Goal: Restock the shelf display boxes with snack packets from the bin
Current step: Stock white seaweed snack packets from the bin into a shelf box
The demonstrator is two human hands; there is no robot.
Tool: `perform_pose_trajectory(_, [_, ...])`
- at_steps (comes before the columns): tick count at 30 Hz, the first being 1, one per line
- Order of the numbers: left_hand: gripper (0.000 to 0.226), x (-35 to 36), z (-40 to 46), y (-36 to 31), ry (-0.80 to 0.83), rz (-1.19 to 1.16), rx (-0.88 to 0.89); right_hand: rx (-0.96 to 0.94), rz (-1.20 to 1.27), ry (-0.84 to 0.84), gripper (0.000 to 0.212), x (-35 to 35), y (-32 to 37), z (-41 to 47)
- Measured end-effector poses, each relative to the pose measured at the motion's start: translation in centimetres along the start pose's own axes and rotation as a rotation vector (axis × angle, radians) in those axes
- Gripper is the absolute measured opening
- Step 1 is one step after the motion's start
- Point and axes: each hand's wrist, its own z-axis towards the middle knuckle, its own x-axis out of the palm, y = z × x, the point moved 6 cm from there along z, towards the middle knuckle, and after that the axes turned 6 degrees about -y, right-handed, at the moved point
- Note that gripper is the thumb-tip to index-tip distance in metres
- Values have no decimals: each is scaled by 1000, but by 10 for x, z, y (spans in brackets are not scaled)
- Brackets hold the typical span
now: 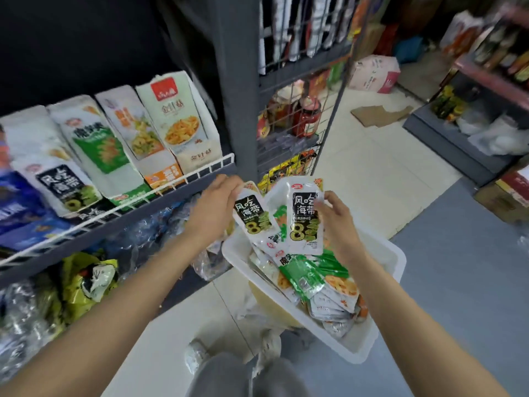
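— Which step is this?
— Sorting: left hand (213, 202) pinches 1 kelp packet (252, 217), right hand (337, 222) pinches another (305, 222), above the bin (380, 285).
— Next?
— Probably the matching display box (61, 184), leftward on the shelf.

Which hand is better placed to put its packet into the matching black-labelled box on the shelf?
Left. The left hand holds its packet nearer the shelf, where that box stands.
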Motion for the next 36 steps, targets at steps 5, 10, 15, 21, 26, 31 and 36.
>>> perform_pose_trajectory(5, [18, -109, 7, 22, -170, 83, -30, -243, -102, 134, 22, 84, 74, 2])
perform_pose_trajectory(10, [21, -210, -6, 61, -335, 209, -85, -409, -195, 275, 13, 176, 131, -10])
perform_pose_trajectory(15, [21, -280, -13, 98, -449, 376, -138, -468, -139, 319, 13, 244, 161, -25])
perform_pose_trajectory(21, [27, -288, -6, 122, -330, 531, -175, -485, -136, 344, 22, 279, 164, -33])
perform_pose_trajectory(26, [54, -286, -3, 121, -288, 681, -32, -408, -60, 353, 34, 283, 161, -31])
perform_pose_trajectory(31, [62, -291, -1, 120, -262, 777, 57, -338, 6, 388, 26, 284, 159, -30])
perform_pose_trajectory(36, [54, -249, -6, 134, 17, 842, -31, -325, 14, 422, 16, 291, 156, -32])
